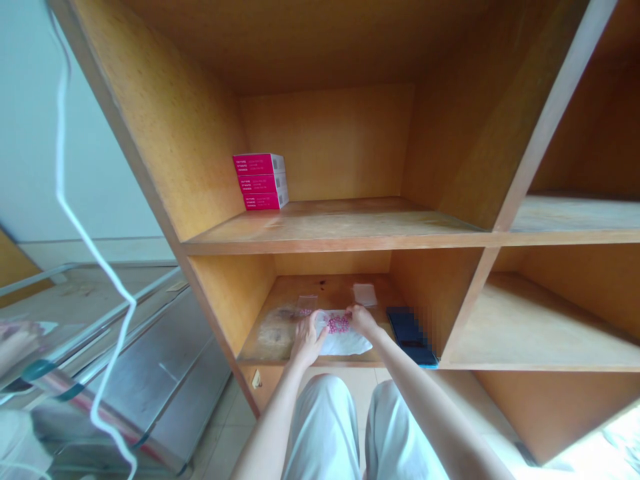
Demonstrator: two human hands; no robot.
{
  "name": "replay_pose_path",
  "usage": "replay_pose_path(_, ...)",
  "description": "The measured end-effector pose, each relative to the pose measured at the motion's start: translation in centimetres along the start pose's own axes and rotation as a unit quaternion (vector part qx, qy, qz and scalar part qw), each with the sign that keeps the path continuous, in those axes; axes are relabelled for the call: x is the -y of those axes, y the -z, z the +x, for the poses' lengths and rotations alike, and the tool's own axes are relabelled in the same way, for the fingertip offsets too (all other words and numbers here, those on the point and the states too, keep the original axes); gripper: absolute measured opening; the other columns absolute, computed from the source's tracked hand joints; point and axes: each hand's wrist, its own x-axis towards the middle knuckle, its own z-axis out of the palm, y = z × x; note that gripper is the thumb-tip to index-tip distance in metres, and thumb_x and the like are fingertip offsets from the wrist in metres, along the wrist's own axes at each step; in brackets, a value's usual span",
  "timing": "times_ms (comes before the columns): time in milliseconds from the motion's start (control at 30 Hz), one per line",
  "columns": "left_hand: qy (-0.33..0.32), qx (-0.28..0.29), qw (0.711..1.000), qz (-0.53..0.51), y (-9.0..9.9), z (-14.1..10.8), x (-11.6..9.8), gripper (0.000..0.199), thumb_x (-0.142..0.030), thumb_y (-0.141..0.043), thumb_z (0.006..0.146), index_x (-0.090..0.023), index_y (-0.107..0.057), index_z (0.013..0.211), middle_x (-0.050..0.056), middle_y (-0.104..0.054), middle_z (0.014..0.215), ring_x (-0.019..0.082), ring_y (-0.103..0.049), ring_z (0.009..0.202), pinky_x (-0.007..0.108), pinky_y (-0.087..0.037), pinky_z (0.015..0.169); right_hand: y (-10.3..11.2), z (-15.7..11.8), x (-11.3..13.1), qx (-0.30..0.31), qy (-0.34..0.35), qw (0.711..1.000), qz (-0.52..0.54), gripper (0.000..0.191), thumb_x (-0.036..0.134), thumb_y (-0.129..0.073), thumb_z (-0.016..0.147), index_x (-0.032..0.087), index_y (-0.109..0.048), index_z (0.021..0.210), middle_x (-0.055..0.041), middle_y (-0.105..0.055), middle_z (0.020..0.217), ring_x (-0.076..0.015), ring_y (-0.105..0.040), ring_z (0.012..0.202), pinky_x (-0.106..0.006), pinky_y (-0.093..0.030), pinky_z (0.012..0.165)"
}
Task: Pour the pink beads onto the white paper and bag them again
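On the lower shelf lies a white sheet [345, 343] with a cluster of small pink-red pieces [339, 324] on it. My left hand [307, 339] rests at the sheet's left edge, fingers apart, its thumb near the pieces. At the right side of the pieces is my right hand [363, 320], its fingers pressed together; what they hold, if anything, is too small to make out. A small clear bag [307, 303] with some pink pieces lies just behind my left hand. Behind my right hand is a white square packet [365, 294].
Three pink boxes [263, 182] are stacked on the upper shelf [340, 223]. A dark blue flat object [411, 333] lies at the lower shelf's right. Left stand a metal cart [165, 360] and a hanging white cable [113, 273]; another person's hand [20, 347] shows at the far left.
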Motion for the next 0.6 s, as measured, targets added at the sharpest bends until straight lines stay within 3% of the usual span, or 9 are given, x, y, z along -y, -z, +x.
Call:
replay_pose_path(133,-0.006,-0.003,1.0,0.003,-0.2,0.0,0.2,0.05,-0.041,-0.037,0.083,-0.016,-0.032,0.126,0.013,-0.048,0.121,0.023,-0.042,0.115,0.041,-0.031,0.096,0.3,0.0,0.7,-0.031,-0.015,0.999,0.031,0.014,0.009,-0.049,0.068,0.015,-0.062,0.069,-0.0067,-0.065,0.072,-0.0159,-0.058,0.067,-0.022,-0.038,0.059)
replay_pose_path(300,-0.012,-0.012,1.0,0.014,-0.7,0.0,0.6,0.05,-0.041,-0.037,0.083,-0.018,-0.033,0.126,0.012,-0.049,0.121,0.024,-0.044,0.113,0.041,-0.033,0.094,0.4,-0.4,3.5,-0.083,0.028,0.972,0.218,0.009,0.021,-0.054,0.07,0.015,-0.06,0.073,-0.0047,-0.064,0.073,-0.0148,-0.059,0.068,-0.022,-0.041,0.06)
replay_pose_path(500,-0.024,-0.018,0.999,0.014,-0.6,0.0,0.6,0.047,-0.04,-0.037,0.083,-0.016,-0.034,0.124,0.013,-0.05,0.119,0.022,-0.045,0.112,0.04,-0.032,0.096,0.9,-1.5,6.3,-0.025,0.15,0.969,0.193,0.022,0.025,-0.05,0.076,0.016,-0.06,0.059,-0.0043,-0.063,0.065,-0.0157,-0.057,0.07,-0.024,-0.041,0.066)
replay_pose_path(600,-0.028,-0.027,0.999,0.005,-0.4,0.0,0.5,0.047,-0.039,-0.039,0.083,-0.017,-0.034,0.124,0.013,-0.051,0.118,0.023,-0.046,0.112,0.042,-0.032,0.095,1.5,-2.0,6.6,-0.026,0.158,0.968,0.195,0.03,0.029,-0.045,0.081,0.016,-0.06,0.058,-0.0048,-0.062,0.063,-0.0151,-0.056,0.068,-0.024,-0.041,0.066)
